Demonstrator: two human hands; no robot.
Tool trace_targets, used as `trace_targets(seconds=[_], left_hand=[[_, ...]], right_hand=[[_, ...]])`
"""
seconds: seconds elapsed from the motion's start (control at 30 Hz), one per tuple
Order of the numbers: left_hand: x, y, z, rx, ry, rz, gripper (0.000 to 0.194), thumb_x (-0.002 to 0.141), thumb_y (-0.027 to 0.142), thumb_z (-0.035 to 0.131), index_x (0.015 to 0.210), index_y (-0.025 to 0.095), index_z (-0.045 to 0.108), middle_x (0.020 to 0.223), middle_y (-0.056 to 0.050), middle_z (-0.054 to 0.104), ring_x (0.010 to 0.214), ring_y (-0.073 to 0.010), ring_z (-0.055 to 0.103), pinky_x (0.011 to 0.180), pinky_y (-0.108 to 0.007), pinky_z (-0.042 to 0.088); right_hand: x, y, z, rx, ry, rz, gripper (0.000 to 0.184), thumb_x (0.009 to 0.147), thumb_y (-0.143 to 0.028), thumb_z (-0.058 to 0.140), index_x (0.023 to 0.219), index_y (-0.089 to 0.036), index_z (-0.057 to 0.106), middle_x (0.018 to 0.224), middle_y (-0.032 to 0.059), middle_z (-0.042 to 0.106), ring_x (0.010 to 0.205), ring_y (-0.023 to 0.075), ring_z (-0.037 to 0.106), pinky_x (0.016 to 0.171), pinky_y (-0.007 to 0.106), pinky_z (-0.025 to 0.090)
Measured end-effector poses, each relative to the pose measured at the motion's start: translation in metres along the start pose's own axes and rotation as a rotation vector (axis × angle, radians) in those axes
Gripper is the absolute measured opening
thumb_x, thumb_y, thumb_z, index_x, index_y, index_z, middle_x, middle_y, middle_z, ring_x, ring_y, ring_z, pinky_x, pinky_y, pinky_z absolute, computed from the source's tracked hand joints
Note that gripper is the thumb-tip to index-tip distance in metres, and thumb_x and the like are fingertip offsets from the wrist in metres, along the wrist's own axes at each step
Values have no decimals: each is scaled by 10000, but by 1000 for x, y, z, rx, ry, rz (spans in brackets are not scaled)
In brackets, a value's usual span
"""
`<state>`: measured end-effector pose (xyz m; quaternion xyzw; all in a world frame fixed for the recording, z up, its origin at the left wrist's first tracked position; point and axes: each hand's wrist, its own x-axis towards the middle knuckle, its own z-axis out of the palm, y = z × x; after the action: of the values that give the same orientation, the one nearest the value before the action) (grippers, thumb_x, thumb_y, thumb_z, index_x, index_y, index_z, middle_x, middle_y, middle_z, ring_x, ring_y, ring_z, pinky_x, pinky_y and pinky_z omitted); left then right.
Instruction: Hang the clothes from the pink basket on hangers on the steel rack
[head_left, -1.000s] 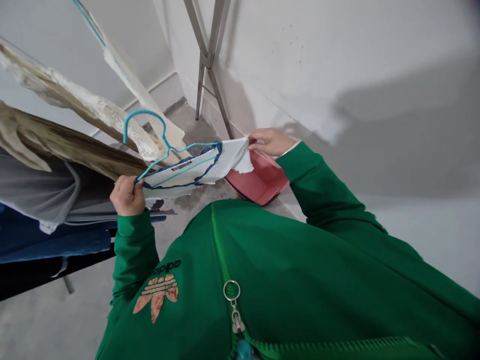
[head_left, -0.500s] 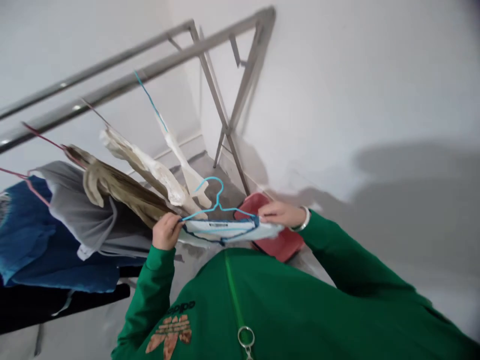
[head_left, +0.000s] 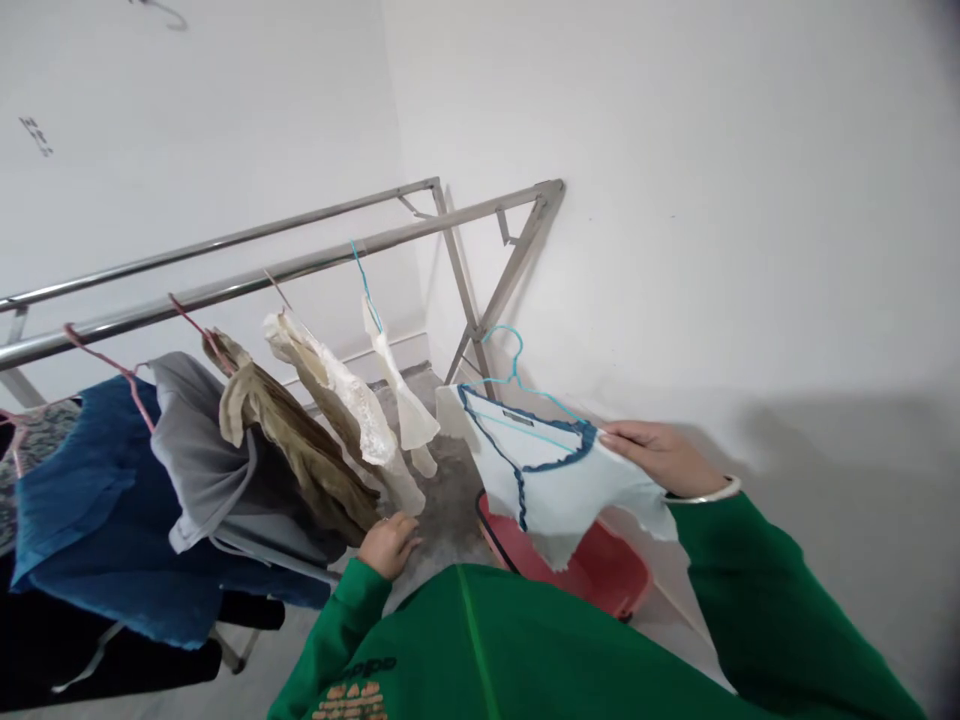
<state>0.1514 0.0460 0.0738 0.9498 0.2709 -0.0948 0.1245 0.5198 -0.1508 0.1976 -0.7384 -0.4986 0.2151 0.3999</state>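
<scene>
My right hand is closed on the shoulder of a white shirt with dark blue trim around its neckline. Inside the shirt sits a light blue hanger, its hook pointing up. My left hand is off the shirt, low in front of my body, fingers loosely bent and apart. It is nearest to the hem of an olive-brown garment hanging on the rack; whether it touches the cloth I cannot tell. Behind and below the shirt stands a red basket, partly hidden by it.
A metal drying rack runs from the left to the wall corner. On it hang a blue garment, a grey one, a cream lace one and a small white one. A white wall is at the right.
My left hand has let go of the shirt and dropped. My right hand has carried the shirt and hanger to the right, and the shirt now hangs down unfolded. The view has shifted.
</scene>
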Motion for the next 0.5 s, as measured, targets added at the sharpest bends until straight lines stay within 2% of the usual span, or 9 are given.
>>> trace_targets(seconds=[0.23,0.4,0.5], left_hand=[[-7,17,-4,56,-133,-46,292,944,278,389,1152,195,577,1153,-87,627,1063,-221,616,940,-330,470],[-26,12,12,12,-135,-142,303,936,272,377,1143,196,585,1152,-98,630,1061,-226,622,937,-333,478],[-38,6,25,-7,-136,-223,314,925,262,376,1152,199,584,1195,-101,621,1096,-232,614,954,-337,478]], right_hand=[[95,-57,38,-97,256,-240,361,798,-455,421,728,-168,629,754,75,673,760,208,601,719,315,464],[166,-93,52,-122,359,-277,291,840,-361,393,715,-207,606,756,76,658,741,185,557,723,301,446],[198,-105,59,-168,384,-279,299,859,-318,380,717,-194,612,749,76,649,724,170,534,723,295,433]])
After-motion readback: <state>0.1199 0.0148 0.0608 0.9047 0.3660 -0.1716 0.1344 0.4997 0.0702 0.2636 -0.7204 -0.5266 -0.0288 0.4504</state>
